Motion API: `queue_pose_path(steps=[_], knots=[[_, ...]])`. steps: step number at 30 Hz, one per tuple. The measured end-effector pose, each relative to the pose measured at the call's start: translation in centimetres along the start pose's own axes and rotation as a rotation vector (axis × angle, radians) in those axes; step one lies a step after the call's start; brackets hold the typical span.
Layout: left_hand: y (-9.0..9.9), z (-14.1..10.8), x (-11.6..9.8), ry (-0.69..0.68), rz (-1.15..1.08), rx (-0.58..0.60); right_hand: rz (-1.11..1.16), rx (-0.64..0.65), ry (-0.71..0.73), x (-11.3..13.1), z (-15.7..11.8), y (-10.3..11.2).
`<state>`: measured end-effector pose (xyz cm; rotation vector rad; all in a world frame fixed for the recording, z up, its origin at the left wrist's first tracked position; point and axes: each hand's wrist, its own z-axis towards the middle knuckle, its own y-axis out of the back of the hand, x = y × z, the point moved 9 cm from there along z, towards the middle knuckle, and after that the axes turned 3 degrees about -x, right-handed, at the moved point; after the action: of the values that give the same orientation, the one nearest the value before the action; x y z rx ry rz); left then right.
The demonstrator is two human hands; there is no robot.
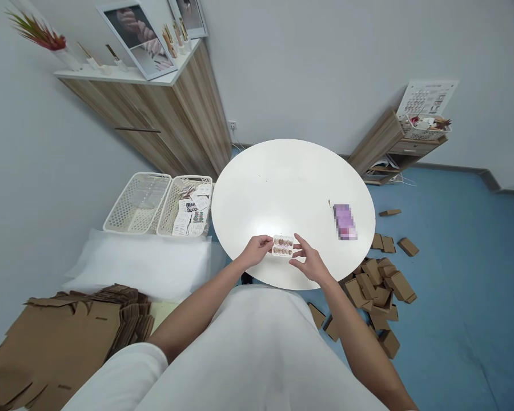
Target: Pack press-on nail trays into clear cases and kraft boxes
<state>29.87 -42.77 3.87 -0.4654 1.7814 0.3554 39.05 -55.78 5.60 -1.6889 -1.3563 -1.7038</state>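
A small clear-edged tray of press-on nails [283,246], laid out in two rows of tan and brown tips, is over the near part of the white round table. My left hand [257,251] pinches its left edge between thumb and fingers. At the right edge is my right hand [310,261], fingers apart and curved around that side; whether the fingertips touch the tray I cannot tell. A purple item [345,221], blurred into blocks, lies farther right on the tabletop.
The white round table [282,171] stands before me. To its left are a basket of nail cards [185,228], a second white basket [131,220], white sheets [141,262] and stacked flat cardboard [64,337]. Small brown boxes [377,288] are heaped on the floor at right.
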Motion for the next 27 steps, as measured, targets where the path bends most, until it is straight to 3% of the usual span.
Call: queue_pose_path(steps=[9,17,27], knots=[[-0.4,-0.6,-0.5,-0.019,0.019,-0.048,-0.024,-0.035,0.054,-0.1,0.0,0.5],[-1.0,-2.4,-3.1,-0.255,0.317,-0.018,0.02,0.005,0.014,-1.2,0.0,0.2],[1.7,-1.9,-1.3,-0.29,0.421,-0.038,0.083,0.0,-0.015,-1.1,1.6,-2.7]])
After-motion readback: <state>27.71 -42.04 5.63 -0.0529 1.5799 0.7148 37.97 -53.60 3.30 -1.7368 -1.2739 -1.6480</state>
